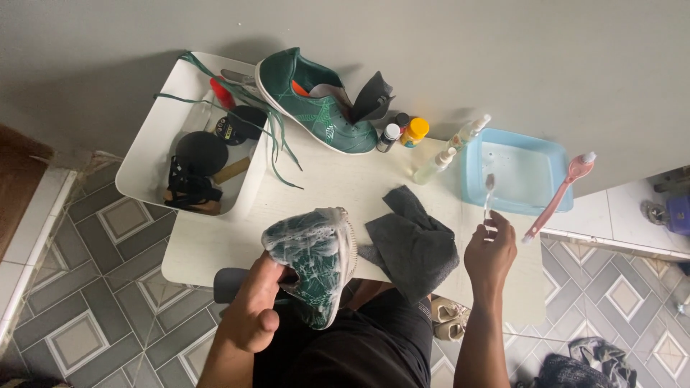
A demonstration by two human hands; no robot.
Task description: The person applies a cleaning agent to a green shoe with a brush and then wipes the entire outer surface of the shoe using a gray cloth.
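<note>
The left hand (253, 305) is inside a soapy green sneaker (316, 262), fingers closed on it, holding it above the tabletop (215, 248) edge. Just right of that hand lies a dark grey cloth (412, 241). Farther right, the right hand (490, 251) pinches a clear toothbrush (488, 197), bristles up over the light blue basin (517, 172). A pink brush (560, 194) rests on the basin's rim, just right of this hand.

The left hand (253, 305) is thrust into the opening of the soapy green shoe (316, 260), forearm rising from below it. To the right of the shoe, the right hand (490, 251) is raised, forearm upright, fingers pinching a clear toothbrush (488, 195).
</note>
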